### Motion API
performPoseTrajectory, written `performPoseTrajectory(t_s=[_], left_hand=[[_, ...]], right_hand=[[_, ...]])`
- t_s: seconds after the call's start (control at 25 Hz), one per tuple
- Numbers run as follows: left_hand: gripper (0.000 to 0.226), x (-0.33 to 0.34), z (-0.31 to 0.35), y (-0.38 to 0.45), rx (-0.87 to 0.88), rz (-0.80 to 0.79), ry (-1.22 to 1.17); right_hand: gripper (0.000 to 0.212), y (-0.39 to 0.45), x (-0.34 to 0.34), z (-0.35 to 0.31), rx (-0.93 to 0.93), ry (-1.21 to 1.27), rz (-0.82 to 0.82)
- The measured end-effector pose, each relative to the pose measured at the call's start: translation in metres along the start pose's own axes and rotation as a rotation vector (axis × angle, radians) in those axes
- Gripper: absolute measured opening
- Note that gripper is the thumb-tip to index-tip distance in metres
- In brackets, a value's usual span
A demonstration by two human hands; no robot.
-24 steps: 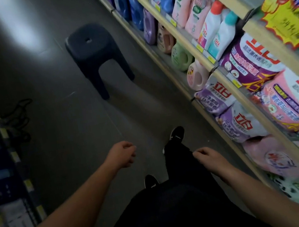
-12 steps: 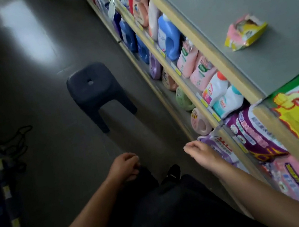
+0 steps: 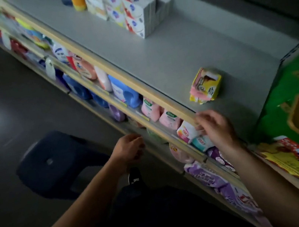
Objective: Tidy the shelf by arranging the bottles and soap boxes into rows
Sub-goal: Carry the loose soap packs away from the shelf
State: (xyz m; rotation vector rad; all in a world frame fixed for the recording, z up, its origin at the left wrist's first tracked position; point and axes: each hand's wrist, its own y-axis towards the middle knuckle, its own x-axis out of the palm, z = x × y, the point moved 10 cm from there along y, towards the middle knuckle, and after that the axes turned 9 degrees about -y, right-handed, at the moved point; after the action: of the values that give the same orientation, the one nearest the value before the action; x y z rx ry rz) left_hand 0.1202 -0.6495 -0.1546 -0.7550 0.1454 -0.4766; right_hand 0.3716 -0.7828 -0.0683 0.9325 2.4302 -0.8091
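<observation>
A: What is hard to make out?
B: The bottles (image 3: 125,95) on the lower shelves blur; the soap boxes (image 3: 132,10) are cut off at the top edge.
A: The lone soap pack (image 3: 205,85)?
B: Yellow-pink, crumpled, lying on the grey shelf (image 3: 154,56).
A: The hands?
B: Right hand (image 3: 217,129), loosely curled and empty, has risen to the shelf edge; left hand (image 3: 129,152) hangs curled, empty. The view has tilted up.

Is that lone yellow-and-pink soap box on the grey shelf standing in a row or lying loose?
Lying loose: yellow-and-pink soap box sits askew, alone on grey shelf.
</observation>
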Motion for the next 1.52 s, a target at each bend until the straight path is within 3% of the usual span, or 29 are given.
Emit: performPoseTrajectory(t_s=[0.16,0.28,0.36,0.56,0.64,0.88,1.0,1.16,1.32,1.44,1.52], left_hand=[[0.010,0.034,0.084,0.044,0.045,-0.194,0.143],[0.009,0.054,0.117,0.056,0.062,-0.276,0.190],[0.007,0.066,0.130,0.060,0.063,-0.304,0.165],[0.007,0.101,0.143,0.063,0.053,-0.352,0.061],[0.010,0.116,0.151,0.060,0.065,-0.381,0.049],[0.037,0.155,0.157,0.050,0.019,-0.507,-0.029],[0.043,0.157,0.161,0.046,0.091,-0.533,-0.088],[0.030,0.140,0.161,0.052,0.121,-0.419,-0.177],[0.028,0.111,0.152,0.060,0.065,-0.321,-0.260],[0.029,0.095,0.146,0.063,0.047,-0.270,-0.280],[0.037,0.088,0.142,0.066,0.034,-0.241,-0.291]], right_hand=[[0.051,0.054,-0.046,-0.015,0.160,0.017,0.382],[0.071,0.091,-0.043,-0.007,0.374,-0.021,0.344],[0.067,0.100,-0.040,-0.009,0.392,-0.042,0.313],[0.053,0.089,-0.055,-0.011,0.327,0.058,0.457],[0.045,0.084,-0.054,-0.014,0.276,0.108,0.438],[0.037,0.073,-0.002,-0.044,0.208,0.432,0.089],[0.035,0.070,0.005,-0.057,0.142,0.374,0.085],[0.021,0.075,-0.009,-0.053,0.094,0.160,0.103],[0.040,0.084,-0.071,-0.026,0.172,-0.147,0.461],[0.086,0.101,-0.059,0.005,0.402,-0.269,0.310],[0.096,0.111,-0.047,0.000,0.426,-0.359,0.239]])
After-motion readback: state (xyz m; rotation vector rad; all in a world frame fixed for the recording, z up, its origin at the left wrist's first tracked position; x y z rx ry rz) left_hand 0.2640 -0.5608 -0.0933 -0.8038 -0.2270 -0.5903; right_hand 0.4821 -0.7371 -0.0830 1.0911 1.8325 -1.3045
